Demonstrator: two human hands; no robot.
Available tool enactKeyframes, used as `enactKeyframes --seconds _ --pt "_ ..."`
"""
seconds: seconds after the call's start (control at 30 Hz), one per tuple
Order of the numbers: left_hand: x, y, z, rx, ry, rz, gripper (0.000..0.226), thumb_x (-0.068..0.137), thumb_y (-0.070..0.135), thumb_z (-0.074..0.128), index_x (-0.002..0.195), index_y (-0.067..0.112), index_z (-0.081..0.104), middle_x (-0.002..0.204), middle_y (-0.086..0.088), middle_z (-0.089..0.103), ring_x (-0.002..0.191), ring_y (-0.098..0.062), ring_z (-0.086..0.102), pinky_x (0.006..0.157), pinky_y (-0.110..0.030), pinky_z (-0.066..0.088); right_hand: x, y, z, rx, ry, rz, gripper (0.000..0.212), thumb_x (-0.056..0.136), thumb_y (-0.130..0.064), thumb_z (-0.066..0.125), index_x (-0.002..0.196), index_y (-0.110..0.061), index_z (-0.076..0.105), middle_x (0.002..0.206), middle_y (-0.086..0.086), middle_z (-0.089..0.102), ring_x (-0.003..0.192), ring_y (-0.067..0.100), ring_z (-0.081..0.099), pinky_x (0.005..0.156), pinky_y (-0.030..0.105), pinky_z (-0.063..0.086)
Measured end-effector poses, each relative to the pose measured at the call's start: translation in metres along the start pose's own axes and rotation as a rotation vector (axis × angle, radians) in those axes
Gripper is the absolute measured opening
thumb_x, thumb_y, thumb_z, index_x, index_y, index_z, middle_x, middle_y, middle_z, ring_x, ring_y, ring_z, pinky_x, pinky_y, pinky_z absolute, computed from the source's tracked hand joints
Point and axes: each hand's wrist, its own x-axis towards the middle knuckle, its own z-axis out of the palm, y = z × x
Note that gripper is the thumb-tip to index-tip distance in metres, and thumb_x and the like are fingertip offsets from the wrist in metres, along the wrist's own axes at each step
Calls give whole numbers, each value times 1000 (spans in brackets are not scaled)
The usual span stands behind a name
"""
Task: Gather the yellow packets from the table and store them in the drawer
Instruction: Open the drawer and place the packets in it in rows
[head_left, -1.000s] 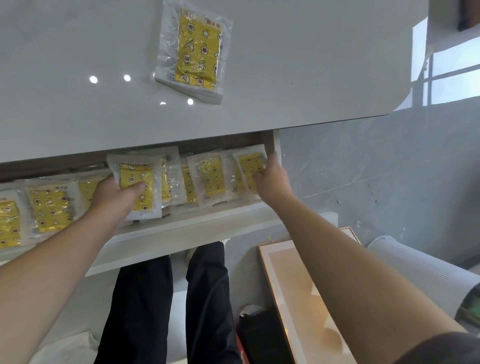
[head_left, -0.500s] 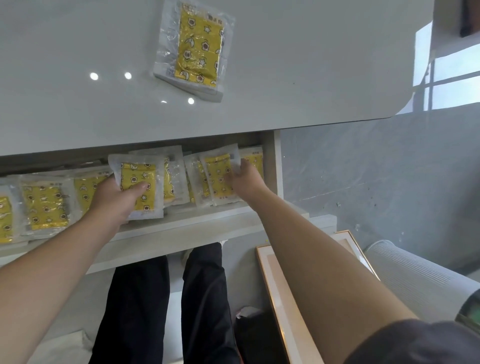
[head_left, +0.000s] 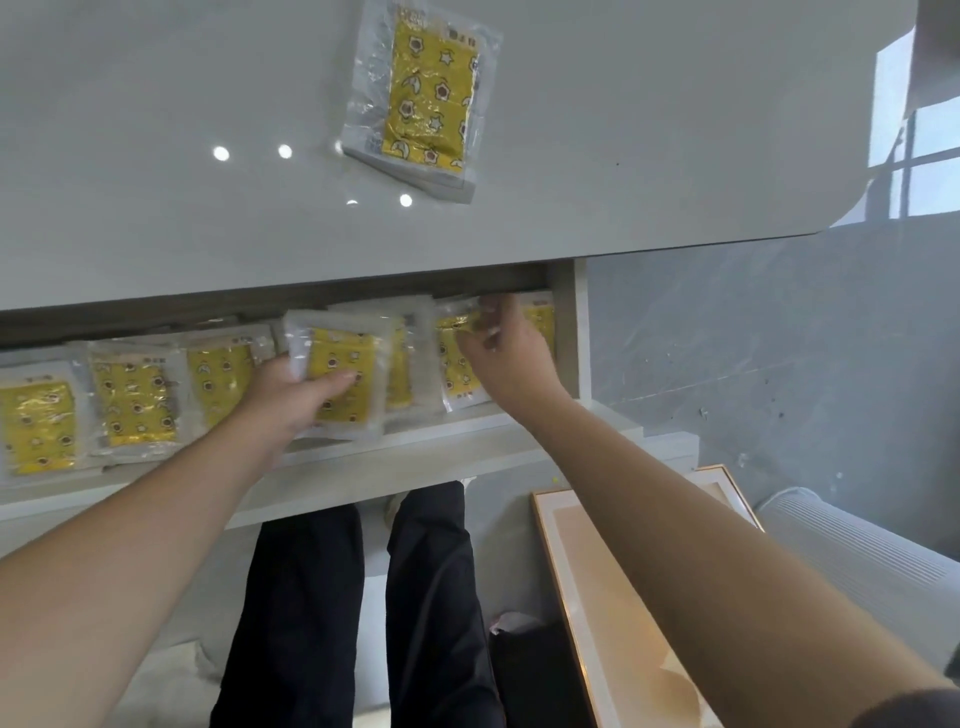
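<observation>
Many yellow packets (head_left: 135, 405) are lying in the drawer (head_left: 415, 452). The left hand (head_left: 291, 400) is gripping a front packet (head_left: 343, 374); the right hand (head_left: 511, 358) is pinching an end packet (head_left: 460, 374) by its right wall. A last packet (head_left: 423, 98) is waiting back from the table's (head_left: 649, 156) front edge.

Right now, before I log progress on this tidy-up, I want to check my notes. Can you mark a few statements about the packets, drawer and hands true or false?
1. No packets lie on the table. False: a stack of packets lies there, untouched.
2. The left hand grips a yellow packet over the drawer. True.
3. The drawer is closed. False: it is pulled open, with a row of packets inside.
4. The right hand is at the drawer's right end. True.
</observation>
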Motion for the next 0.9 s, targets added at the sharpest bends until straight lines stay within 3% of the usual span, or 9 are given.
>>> enactKeyframes --seconds 0.07,0.13,0.3,0.43,0.5,0.67,0.73,0.83,0.9 --pt "-4 4 10 32 -94 1 25 85 31 70 102 14 63 103 0 67 100 -22 61 83 -33 45 -12 -10 3 364 -261 152 54 95 -42 55 138 -12 43 122 -1 57 108 15 56 89 32 48" --pt "-9 7 16 53 -163 -10 17 86 30 71 95 19 63 99 3 68 99 -20 63 82 -31 45 -16 -5 10 432 -359 256 58 93 -37 60 139 -7 43 122 0 59 107 15 57 91 32 48" --pt "-3 -5 -14 -5 -83 -48 77 82 45 69 141 5 40 142 -12 48 128 -31 46 106 -45 36 -11 7 10 497 -174 389 50 93 -26 63 134 -5 45 119 6 60 107 22 60 85 32 50" --pt "0 -20 -72 -147 46 -77 83 83 55 62 147 11 34 152 -9 37 138 -30 35 113 -47 24 -1 13 -10 530 -82 415 44 95 -25 59 134 -7 47 116 6 64 107 23 63 91 37 52" --pt "0 -28 -92 -188 105 -68 78 85 49 63 146 12 35 152 -8 37 138 -30 35 113 -47 25 2 10 -14 522 -86 419 40 97 -24 56 132 -7 48 115 8 64 101 22 65 81 32 54" --pt "3 -33 -83 -52 104 26 17 89 26 67 103 18 61 101 -1 66 103 -27 61 83 -37 44 4 -13 19 358 -192 316 40 97 -21 56 131 -3 47 113 9 62 100 22 62 82 32 52" --pt "10 -31 -71 17 82 54 16 90 26 66 100 15 61 98 -1 65 96 -25 61 78 -34 44 3 -27 40 238 -255 234 21 97 -21 55 113 -8 50 97 6 63 83 16 60 73 32 53" --pt "20 -27 -65 77 83 105 14 93 23 62 106 19 60 94 5 61 87 -17 57 67 -25 41 6 -35 65 95 -284 182 27 95 -25 56 117 -9 56 90 10 65 73 17 57 65 32 53" --pt "25 -32 -72 217 124 134 10 93 25 62 99 19 58 83 7 58 79 -16 56 58 -24 37 9 -37 72 -143 -286 175 28 93 -37 57 101 -11 62 78 5 64 65 16 59 57 25 49"
